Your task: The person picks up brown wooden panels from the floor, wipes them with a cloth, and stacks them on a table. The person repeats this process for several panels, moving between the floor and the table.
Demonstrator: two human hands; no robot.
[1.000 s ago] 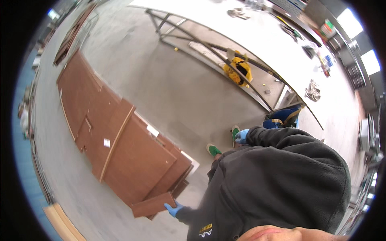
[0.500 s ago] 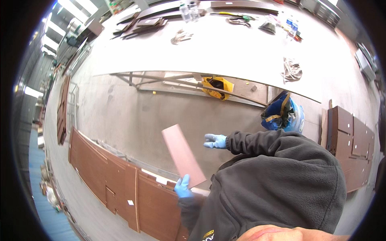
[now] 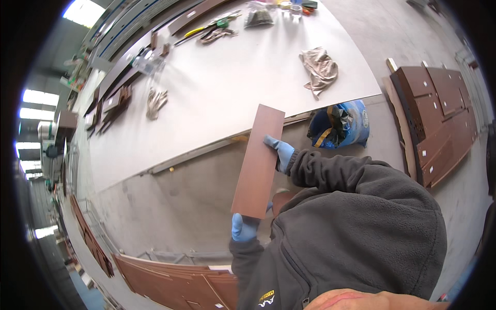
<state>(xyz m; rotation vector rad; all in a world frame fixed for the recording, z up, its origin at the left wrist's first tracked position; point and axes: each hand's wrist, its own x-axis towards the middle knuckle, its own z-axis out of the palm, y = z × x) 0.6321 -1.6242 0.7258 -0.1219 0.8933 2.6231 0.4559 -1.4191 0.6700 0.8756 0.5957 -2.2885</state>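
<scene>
A narrow, flat reddish-brown panel [image 3: 257,165] slants upward in front of my body, its far end overlapping the near edge of the white worktable [image 3: 227,98]. My left hand [image 3: 243,227], in a blue glove, is closed on the panel's near end, with the thumb at its edge. Higher up, my blue-gloved right hand [image 3: 279,150] grips the right-hand edge. Its thumb side lies over the panel's face, and the other fingers are partly hidden.
On the tabletop lie a crumpled rag [image 3: 319,70], a pale glove-like cloth [image 3: 155,103], dark strips [image 3: 116,103] and a clear bag [image 3: 258,15]. A blue bag [image 3: 356,124] stands by the table's edge. Brown panels are stacked at right [image 3: 439,119] and lower left [image 3: 175,284].
The view has turned toward the right and the table. My right hand, formerly apart from the panel with fingers extended, now holds its edge. The panel stands higher in the picture, beside the table.
</scene>
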